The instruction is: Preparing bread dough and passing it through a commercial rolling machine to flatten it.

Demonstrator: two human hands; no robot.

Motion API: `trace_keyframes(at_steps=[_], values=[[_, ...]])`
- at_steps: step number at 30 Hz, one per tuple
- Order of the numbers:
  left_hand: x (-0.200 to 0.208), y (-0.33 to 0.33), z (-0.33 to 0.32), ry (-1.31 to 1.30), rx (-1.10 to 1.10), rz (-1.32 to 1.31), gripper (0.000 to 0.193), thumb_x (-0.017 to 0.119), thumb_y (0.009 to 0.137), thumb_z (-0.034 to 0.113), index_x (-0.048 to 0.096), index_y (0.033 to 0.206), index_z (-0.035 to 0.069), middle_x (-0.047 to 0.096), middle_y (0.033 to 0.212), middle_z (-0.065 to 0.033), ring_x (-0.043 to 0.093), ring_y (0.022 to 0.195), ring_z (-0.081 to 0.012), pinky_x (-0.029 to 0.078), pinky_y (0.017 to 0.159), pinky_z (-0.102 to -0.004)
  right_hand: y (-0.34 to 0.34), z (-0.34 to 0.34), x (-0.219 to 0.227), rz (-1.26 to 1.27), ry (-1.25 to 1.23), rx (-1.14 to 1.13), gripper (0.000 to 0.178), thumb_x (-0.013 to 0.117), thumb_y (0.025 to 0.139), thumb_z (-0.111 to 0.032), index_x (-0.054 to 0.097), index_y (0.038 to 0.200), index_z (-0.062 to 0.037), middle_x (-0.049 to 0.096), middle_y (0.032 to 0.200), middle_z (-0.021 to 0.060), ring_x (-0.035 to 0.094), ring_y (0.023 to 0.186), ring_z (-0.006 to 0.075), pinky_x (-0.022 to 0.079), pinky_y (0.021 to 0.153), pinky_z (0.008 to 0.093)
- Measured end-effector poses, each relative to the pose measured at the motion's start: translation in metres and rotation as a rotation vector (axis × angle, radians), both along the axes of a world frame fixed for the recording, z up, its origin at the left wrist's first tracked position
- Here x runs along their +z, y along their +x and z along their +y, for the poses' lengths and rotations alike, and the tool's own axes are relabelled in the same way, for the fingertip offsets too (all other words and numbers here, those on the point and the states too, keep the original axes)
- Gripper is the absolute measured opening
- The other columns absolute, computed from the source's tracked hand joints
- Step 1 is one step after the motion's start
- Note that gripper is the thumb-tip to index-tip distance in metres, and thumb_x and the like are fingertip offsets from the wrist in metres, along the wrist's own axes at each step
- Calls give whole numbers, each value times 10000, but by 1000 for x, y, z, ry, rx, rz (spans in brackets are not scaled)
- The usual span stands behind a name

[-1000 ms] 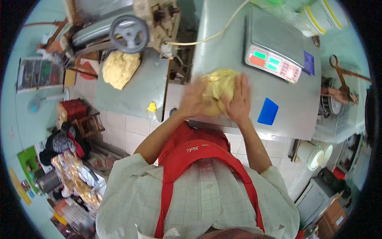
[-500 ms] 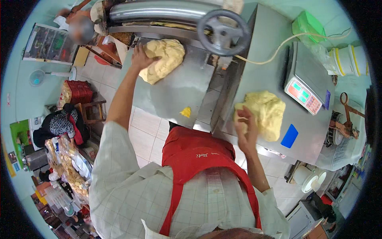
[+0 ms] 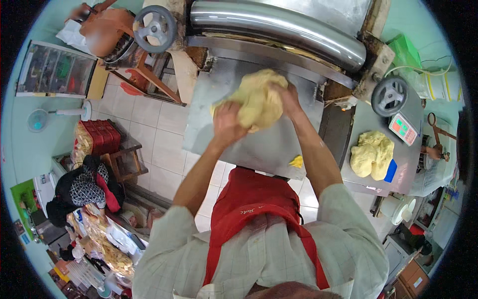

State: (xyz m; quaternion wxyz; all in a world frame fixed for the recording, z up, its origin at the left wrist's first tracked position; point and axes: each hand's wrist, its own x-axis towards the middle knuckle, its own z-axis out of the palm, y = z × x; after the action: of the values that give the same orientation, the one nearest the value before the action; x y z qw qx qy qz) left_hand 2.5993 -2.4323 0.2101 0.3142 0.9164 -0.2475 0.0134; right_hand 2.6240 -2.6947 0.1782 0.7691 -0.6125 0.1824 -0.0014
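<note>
A large lump of pale yellow dough [image 3: 259,97] is between my hands over the metal plate [image 3: 271,149] in front of the roller. My left hand [image 3: 231,123] grips its near left edge, fingers curled over it. On the right side, my right hand [image 3: 289,99] has hold of the dough, its fingers partly hidden and a little blurred. Whether the lump is lifted off the plate I cannot tell. A small yellow scrap [image 3: 297,161] lies at the plate's near right corner. A second, creased dough lump [image 3: 372,154] rests on the side table to the right.
Beyond the plate runs a large steel roller [image 3: 279,30], with a grey handwheel [image 3: 155,29] at its left and another handwheel [image 3: 390,96] at its right. A digital scale [image 3: 403,128] and a blue card [image 3: 391,170] are by the second lump. Another person [image 3: 89,187] works at far left.
My right hand has left the lump on the side table and now grips the dough on the plate. That dough has been turned and reshaped between both hands. The view has swung left.
</note>
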Motion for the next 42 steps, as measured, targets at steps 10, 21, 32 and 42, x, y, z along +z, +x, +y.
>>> trace_keyframes(at_steps=[10,21,32,42], values=[[0,-64,79,-852,372,499,957,834,858,169,252,1606,34,415,1554,-218,480,1385,-338,446,1124,-466,-137,185,-2,-433,-1319,465,584,873,643,-497,698,1077,-148,679,917,77,687,829,284,517,743,466],[36,-12,89,-827,533,458,840,743,951,313,309,1596,-4,365,1614,-249,301,1528,-338,249,1240,-453,-127,137,77,-367,-861,762,634,753,831,-381,588,1340,-40,654,1273,256,601,1233,426,453,1073,516],[0,-6,53,202,90,-249,528,543,1027,442,550,1495,196,439,1592,-170,342,1496,-438,226,1200,-620,-327,6,64,387,-1167,6,431,630,907,-115,592,1306,45,652,1246,250,604,1191,423,496,1043,482],[-1,-35,53,143,137,-178,544,519,1039,430,534,1508,156,435,1574,-235,322,1496,-464,202,1214,-608,-356,35,-9,182,-1441,244,605,559,963,-139,414,1491,118,418,1566,288,350,1504,418,308,1247,480]])
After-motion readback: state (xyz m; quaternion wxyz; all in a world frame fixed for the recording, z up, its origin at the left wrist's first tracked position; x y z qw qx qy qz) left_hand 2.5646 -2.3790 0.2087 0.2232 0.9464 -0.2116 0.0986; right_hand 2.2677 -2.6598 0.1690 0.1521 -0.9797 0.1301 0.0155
